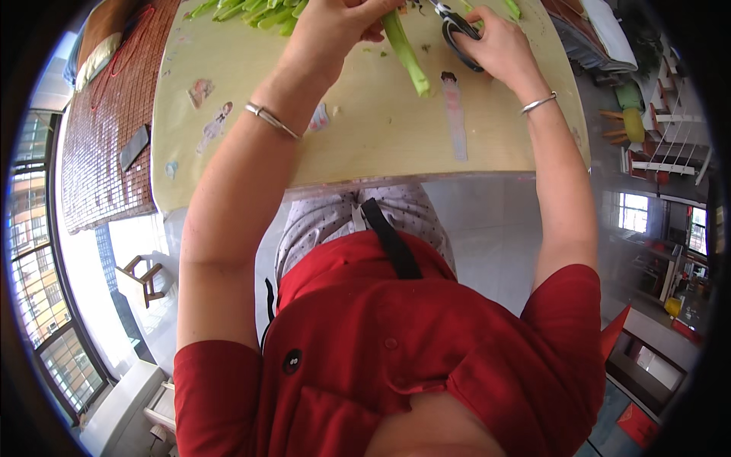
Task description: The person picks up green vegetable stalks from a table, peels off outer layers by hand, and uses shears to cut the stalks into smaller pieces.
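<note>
At the top edge of the head view my left hand holds a green leafy-vegetable stalk, whose pale thick end points down towards me over the table. To its right, my right hand grips black-handled scissors, the blades pointing up and left and partly cut off by the picture's edge. More green stalks lie in a pile beyond my left wrist. Small green scraps are scattered on the pale yellow tabletop between my hands.
Worn figure stickers mark the table. On the left, a dark phone lies on a brown tiled mat surface, with a small wooden stool on the floor below. A green and yellow stool-like object stands at the right.
</note>
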The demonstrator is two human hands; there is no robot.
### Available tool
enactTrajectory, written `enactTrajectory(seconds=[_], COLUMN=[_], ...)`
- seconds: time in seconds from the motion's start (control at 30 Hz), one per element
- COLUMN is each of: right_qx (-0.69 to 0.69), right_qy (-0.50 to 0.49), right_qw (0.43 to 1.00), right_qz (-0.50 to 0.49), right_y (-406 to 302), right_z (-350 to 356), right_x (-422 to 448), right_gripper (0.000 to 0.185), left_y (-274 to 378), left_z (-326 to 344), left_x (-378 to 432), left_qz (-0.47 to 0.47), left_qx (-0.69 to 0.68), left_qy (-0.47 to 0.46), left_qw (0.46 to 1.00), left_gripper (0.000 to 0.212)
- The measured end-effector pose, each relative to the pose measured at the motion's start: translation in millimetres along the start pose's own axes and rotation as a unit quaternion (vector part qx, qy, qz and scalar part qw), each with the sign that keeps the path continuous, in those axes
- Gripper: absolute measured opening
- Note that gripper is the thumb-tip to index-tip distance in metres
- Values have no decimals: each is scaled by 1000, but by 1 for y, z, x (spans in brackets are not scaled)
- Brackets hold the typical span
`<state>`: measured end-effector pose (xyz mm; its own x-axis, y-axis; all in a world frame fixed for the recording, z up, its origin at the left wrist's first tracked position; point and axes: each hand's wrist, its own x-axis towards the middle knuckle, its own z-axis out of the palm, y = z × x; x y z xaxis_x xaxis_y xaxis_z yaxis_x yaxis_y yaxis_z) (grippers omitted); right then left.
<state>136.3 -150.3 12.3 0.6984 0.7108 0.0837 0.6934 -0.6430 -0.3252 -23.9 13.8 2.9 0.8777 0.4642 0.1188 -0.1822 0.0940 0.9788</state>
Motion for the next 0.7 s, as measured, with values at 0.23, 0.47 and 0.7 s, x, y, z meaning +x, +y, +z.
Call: enactTrajectory(seconds=[0.23,0.47,0.7], right_qx=[-280,378,567], right_qy=[-95,-177,-278], right_qw=[945,901,771], right_qz=[-137,-122,-85], right_y=[-18,-65,-49], right_z=[-34,-17,7], right_x=[-4,-2,0], right_gripper=[43,28,22], left_y=[-12,-5,-6], left_z=[-3,-4,-3], left_x=[0,-6,-9], left_qz=[-11,-27,-33], left_qx=[-40,-49,-56], left_qy=[-4,4,-1], left_qw=[999,998,998], left_gripper=[16,18,21])
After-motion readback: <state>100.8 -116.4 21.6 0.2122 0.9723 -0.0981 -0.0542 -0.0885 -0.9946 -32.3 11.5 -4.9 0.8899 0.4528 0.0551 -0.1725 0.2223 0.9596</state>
